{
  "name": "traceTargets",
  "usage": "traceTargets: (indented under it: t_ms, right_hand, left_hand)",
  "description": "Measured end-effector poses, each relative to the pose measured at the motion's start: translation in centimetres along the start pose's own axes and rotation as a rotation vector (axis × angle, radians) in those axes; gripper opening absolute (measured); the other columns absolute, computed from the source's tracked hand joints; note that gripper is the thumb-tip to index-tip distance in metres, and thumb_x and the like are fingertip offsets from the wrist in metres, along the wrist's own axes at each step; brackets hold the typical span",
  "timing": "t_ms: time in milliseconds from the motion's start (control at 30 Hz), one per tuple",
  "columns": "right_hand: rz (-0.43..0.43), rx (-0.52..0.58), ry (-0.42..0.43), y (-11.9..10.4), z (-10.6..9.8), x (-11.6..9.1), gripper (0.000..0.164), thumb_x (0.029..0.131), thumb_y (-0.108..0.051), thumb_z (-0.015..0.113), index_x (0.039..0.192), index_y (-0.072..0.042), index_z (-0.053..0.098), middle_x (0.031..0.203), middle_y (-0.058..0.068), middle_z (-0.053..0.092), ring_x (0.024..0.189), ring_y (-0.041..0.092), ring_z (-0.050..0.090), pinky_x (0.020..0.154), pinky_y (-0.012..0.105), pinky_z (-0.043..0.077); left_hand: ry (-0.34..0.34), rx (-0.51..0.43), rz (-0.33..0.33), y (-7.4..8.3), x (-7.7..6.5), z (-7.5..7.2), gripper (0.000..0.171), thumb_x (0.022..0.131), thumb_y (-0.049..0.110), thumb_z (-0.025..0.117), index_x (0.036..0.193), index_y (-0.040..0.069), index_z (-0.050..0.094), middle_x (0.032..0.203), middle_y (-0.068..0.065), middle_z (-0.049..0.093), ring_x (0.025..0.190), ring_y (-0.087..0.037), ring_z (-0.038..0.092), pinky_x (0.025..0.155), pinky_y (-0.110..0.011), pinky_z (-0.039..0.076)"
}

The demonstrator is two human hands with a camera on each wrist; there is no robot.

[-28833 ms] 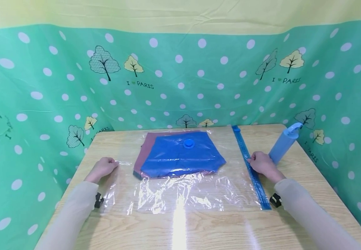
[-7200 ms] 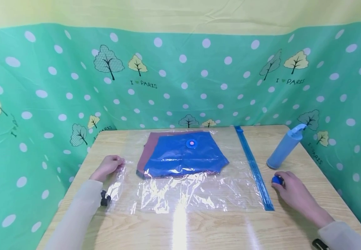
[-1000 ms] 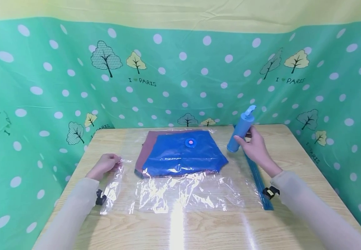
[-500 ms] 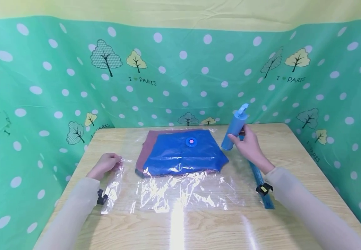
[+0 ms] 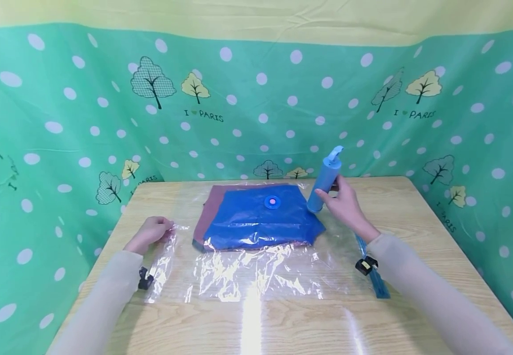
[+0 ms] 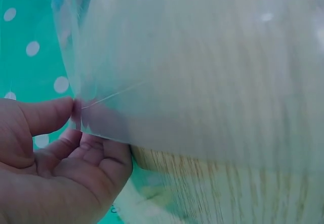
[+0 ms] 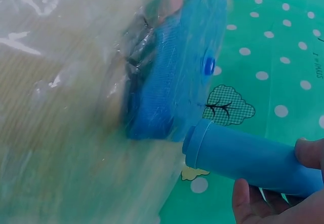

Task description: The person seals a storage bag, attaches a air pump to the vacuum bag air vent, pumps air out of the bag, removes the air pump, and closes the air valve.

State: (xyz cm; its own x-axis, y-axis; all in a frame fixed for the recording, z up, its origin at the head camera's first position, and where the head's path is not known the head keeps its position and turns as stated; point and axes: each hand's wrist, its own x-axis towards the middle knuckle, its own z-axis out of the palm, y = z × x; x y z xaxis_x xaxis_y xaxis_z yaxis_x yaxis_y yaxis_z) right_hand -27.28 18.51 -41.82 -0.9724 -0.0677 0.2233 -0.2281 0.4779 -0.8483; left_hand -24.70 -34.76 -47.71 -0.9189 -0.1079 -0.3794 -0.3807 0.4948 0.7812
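A clear vacuum storage bag (image 5: 265, 276) lies flat on the table, with folded blue and dusky-pink cloth (image 5: 247, 217) inside. Its round blue valve (image 5: 272, 202) shows a pink centre and no cap over it. My left hand (image 5: 149, 232) pinches the bag's left edge between thumb and fingers; the left wrist view shows the film lifted there. My right hand (image 5: 345, 204) grips a blue hand pump (image 5: 324, 183) round its barrel, tilted, handle up. The pump's lower end is right of the valve, apart from it, overlapping the cloth's right edge in the head view.
A blue zip strip (image 5: 378, 283) runs along the bag's right side, partly hidden under my right forearm. Behind the wooden table (image 5: 194, 325) hangs a green dotted curtain (image 5: 238, 108), which also closes in both sides.
Earlier the valve was capped, and later my right hand held a blue cap. Since then it has lifted the pump off the right side and moved it left toward the valve. Left hand stays.
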Motion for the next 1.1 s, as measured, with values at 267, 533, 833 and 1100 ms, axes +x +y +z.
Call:
traceTargets:
  t_ms: [267, 533, 833, 1100]
  right_hand:
    - [-0.007, -0.01, -0.001, -0.6, 0.8, 0.7, 0.059, 0.104, -0.017, 0.069, 0.15, 0.007, 0.041, 0.141, 0.031, 0.055, 0.124, 0.047, 0.057, 0.099, 0.059, 0.052]
    - [-0.006, -0.013, -0.023, -1.0, 2.2, 1.5, 0.061, 0.104, -0.02, 0.069, 0.153, 0.003, 0.04, 0.144, 0.029, 0.054, 0.125, 0.045, 0.058, 0.099, 0.058, 0.052]
    - [-0.01, -0.032, -0.043, -1.5, 3.6, 1.9, 0.055, 0.104, -0.021, 0.069, 0.148, 0.002, 0.045, 0.141, 0.025, 0.058, 0.124, 0.042, 0.06, 0.1, 0.057, 0.052]
    - [-0.003, 0.009, -0.053, -1.8, 4.8, 2.2, 0.061, 0.104, -0.019, 0.07, 0.153, 0.002, 0.04, 0.143, 0.026, 0.056, 0.125, 0.042, 0.058, 0.101, 0.056, 0.051]
  left_hand:
    - [0.023, 0.063, 0.035, 0.4, -0.4, -0.2, 0.025, 0.109, 0.012, 0.051, 0.114, -0.01, 0.061, 0.091, -0.009, 0.065, 0.076, -0.015, 0.06, 0.067, -0.025, 0.053]
    - [0.064, 0.116, 0.057, 0.2, -0.3, -0.3, 0.027, 0.108, 0.013, 0.052, 0.119, -0.01, 0.061, 0.094, -0.012, 0.064, 0.079, -0.019, 0.06, 0.068, -0.029, 0.052]
    - [0.13, 0.205, 0.09, 0.9, -0.3, -0.1, 0.038, 0.107, 0.017, 0.051, 0.133, -0.011, 0.056, 0.118, -0.026, 0.063, 0.098, -0.032, 0.061, 0.081, -0.039, 0.052]
    - [0.237, 0.232, 0.168, 3.7, -0.3, 0.7, 0.048, 0.109, 0.019, 0.05, 0.147, -0.01, 0.045, 0.133, -0.034, 0.054, 0.114, -0.046, 0.058, 0.094, -0.054, 0.053]
